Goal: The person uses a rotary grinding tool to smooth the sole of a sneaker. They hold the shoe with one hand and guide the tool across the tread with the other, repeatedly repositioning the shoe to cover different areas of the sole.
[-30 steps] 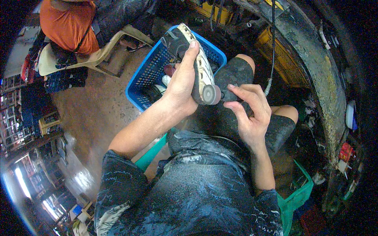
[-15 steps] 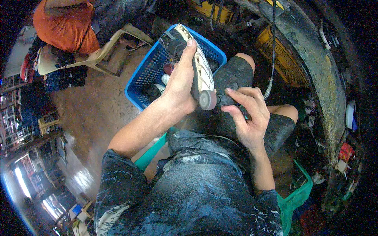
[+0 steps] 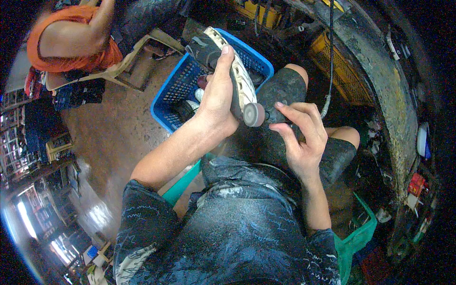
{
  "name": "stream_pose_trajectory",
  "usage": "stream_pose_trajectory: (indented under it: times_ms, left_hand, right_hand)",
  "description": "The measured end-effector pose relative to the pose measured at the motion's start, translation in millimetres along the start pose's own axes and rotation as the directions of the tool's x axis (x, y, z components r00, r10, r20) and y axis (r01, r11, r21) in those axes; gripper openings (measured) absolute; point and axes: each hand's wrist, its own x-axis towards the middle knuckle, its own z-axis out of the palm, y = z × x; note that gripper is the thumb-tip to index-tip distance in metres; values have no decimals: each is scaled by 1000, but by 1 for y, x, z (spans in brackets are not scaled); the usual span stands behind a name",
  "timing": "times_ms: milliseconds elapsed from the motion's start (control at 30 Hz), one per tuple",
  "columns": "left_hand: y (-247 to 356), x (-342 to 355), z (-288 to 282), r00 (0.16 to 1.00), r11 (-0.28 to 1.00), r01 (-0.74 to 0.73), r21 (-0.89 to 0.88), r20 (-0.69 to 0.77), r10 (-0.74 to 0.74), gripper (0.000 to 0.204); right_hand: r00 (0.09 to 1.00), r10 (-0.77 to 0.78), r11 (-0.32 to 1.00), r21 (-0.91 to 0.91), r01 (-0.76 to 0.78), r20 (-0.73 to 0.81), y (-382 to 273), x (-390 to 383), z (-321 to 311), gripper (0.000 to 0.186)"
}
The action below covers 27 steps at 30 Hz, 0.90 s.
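My left hand is closed round a dark shoe with a white sole, thumb along the sole's edge. The sole faces right and the toe or heel end points up and away. In my right hand is a small dark rotary grinder, pinched between thumb and fingers, its body mostly hidden. Its round grey grinding wheel sits at the near end of the shoe, at or against the sole; exact contact cannot be made out. A cable hangs down beside the right hand.
A blue plastic basket holding several shoes stands beyond my hands. At the far left a person in an orange top sits on a pale plastic chair. A yellow crate is at right. A green plastic edge shows beside me.
The grinding wheel has moved slightly up and left along the sole's near end. The shoe's far end has shifted a little left. The person in orange has leaned, with an arm now showing.
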Motion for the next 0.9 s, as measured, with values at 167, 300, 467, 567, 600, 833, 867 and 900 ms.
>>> stream_pose_trajectory:
  times_ms: [167,300,467,567,600,833,867,900]
  left_hand:
    - [0,-1,0,1000,999,29,-13,3,-29,60]
    - [3,-1,-2,995,998,64,-27,73,-62,56]
    - [5,-5,-4,973,987,159,-31,171,-152,53]
    - [3,-6,-1,975,991,132,-29,182,-124,53]
    - [3,-6,-1,977,991,129,-26,175,-122,53]
    - [1,-6,0,980,991,127,-46,158,-119,51]
    - [1,-6,-1,981,990,137,-41,147,-129,50]
    - [1,-6,-2,978,989,137,-47,164,-128,50]
  right_hand:
    - [999,-37,999,-9,37,17,0,1,-1,41]
    - [999,50,994,100,-48,-15,2,4,-1,36]
    - [997,74,982,175,-72,-6,5,8,0,31]
    - [997,71,982,179,-66,-21,4,8,0,30]
    - [997,76,981,178,-71,-17,4,8,0,31]
    - [997,74,982,175,-72,-3,3,9,1,32]
    - [998,70,981,181,-68,-3,3,9,1,32]
    - [997,81,980,180,-80,5,3,8,1,32]
